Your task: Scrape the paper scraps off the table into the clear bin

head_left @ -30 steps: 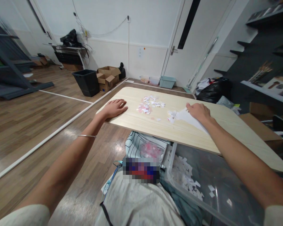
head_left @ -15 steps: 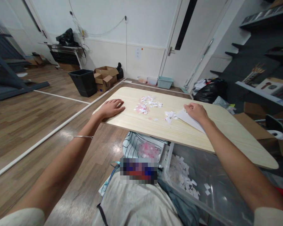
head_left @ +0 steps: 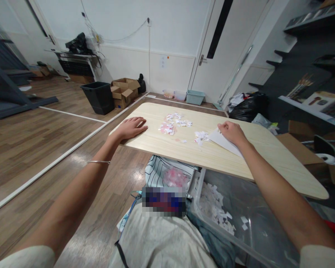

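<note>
My left hand (head_left: 131, 127) lies flat on the left end of the pale wooden table (head_left: 147, 143), fingers stretched out and nothing held. On the right, my right hand (head_left: 232, 131) is closed on the upper edge of a white sheet of paper (head_left: 222, 139), which rests on the tabletop. Touching or close to the sheet's left corner is a small heap of white paper scraps (head_left: 201, 137). Farther left, between my hands, lie more white scraps (head_left: 180, 121) and a patch of pinkish pieces (head_left: 167, 128). One lone scrap (head_left: 184, 141) sits nearer the front edge.
Below the table's front edge stands a clear plastic bin (head_left: 257, 223) with white scraps inside. Beside it, a striped cloth (head_left: 156, 169) carries pink pieces (head_left: 175, 176). A black trash can (head_left: 99, 98) and cardboard boxes (head_left: 125, 89) stand behind left; a black bag (head_left: 249, 108) lies behind right.
</note>
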A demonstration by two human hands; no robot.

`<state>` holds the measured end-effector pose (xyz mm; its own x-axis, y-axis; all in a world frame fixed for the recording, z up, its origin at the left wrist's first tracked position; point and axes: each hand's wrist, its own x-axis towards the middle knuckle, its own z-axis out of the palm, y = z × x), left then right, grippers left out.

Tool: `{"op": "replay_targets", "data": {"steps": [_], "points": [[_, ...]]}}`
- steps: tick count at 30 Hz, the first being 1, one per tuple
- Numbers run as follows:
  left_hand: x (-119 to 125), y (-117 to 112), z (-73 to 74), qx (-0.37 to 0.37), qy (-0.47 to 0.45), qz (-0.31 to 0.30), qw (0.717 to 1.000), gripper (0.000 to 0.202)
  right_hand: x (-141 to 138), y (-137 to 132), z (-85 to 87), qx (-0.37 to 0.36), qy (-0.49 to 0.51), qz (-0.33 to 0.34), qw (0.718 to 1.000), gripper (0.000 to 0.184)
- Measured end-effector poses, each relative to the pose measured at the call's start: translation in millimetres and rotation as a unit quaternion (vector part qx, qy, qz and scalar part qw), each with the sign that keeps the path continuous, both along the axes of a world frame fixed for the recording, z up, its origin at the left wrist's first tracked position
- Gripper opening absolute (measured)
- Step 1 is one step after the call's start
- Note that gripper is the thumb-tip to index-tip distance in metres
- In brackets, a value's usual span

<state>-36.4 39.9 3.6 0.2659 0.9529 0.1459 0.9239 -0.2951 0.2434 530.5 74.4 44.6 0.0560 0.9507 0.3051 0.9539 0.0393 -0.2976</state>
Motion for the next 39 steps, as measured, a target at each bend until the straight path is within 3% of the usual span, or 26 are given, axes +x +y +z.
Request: {"op": "replay_targets", "data": {"steps": [5, 10, 15, 19, 27, 39], "points": [[0.2, 0.2, -0.2, -0.001, 0.005, 0.003, 1.000, 0.081, 1.8, 1.6, -1.3, 0.017, 0.017, 0.000, 1.000, 0.026], [0.0, 0.0, 0.2, -0.005, 0.012, 0.001, 1.000, 0.081, 1.2, -1.5, 0.4, -0.009, 0.008, 0.010, 1.000, 0.033], [-0.6, -0.1, 0.1, -0.003, 0.008, 0.001, 1.000, 0.082, 1.8, -6.2, 0.4, 0.016, 0.001, 0.021, 1.000, 0.045], [-0.7, 0.0, 0.3, -0.007, 0.006, 0.000, 1.000, 0.083, 5.5, -6.3, -2.2, 0.025, 0.014, 0.033, 0.999, 0.044], [0.6, -0.7, 2.1, -0.006, 0.013, 0.003, 1.000, 0.078, 8.9, 4.6, -11.3, 0.053, 0.088, 0.170, 0.980, 0.054], [1.1, -1.9, 2.3, -0.002, 0.007, 0.006, 1.000, 0.077, 13.6, 12.4, -18.8, 0.069, 0.105, 0.183, 0.975, 0.063]]}}
